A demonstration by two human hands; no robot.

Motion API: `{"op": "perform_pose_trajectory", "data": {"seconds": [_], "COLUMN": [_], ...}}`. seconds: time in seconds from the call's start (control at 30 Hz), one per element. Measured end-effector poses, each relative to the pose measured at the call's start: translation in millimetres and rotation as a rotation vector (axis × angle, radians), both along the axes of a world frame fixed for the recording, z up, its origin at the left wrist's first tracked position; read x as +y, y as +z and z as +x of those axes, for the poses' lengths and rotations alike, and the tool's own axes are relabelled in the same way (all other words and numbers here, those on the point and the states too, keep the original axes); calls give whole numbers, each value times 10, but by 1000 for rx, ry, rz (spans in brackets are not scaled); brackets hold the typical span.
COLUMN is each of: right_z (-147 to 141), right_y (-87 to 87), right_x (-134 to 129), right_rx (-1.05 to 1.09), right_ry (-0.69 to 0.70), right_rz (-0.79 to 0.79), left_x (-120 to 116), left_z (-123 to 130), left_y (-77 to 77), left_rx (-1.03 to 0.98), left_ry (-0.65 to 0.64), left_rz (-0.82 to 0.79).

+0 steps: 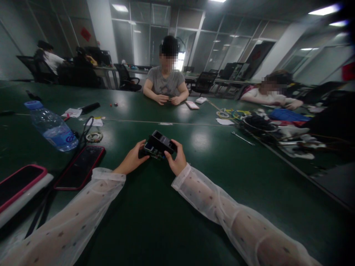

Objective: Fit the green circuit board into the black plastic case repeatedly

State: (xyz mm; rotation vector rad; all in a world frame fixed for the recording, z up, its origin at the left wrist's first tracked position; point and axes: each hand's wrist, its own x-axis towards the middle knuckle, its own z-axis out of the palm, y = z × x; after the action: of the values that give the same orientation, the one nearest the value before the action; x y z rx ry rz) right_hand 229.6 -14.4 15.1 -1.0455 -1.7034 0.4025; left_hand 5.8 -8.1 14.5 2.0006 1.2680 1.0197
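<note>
In the head view, both my hands hold a small black electronic device [164,142] just above the green table [155,221]. A circuit board [155,151] with a small screen shows on its near side, with a black casing part behind it. My left hand [133,159] grips the left end between thumb and fingers. On the right side, my right hand [177,158] has its thumb on the near face and its fingers behind. I cannot tell whether the board and the casing are joined.
At left stand a water bottle [57,127], a red-edged phone [80,168] and a pink-cased phone [20,183], with a dark cable running past. A wrench [243,138] lies to the right, near piled cables and gloves [296,142]. A person [166,81] sits opposite, another [273,90] at far right.
</note>
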Motion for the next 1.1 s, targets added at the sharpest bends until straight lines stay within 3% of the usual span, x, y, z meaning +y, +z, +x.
{"op": "perform_pose_trajectory", "data": {"seconds": [0.43, 0.77, 1.1], "right_z": [-13, -42, -47], "right_y": [-18, 55, 23], "right_x": [21, -52, -31], "right_rx": [-6, -134, -202], "right_ry": [-5, 62, 61], "right_rz": [57, 151, 108], "left_x": [24, 67, 88], "left_z": [-18, -33, -41], "left_y": [-61, -114, -148], "left_rx": [-25, -18, -14], "left_ry": [-16, -12, -18], "left_rz": [15, 75, 107]}}
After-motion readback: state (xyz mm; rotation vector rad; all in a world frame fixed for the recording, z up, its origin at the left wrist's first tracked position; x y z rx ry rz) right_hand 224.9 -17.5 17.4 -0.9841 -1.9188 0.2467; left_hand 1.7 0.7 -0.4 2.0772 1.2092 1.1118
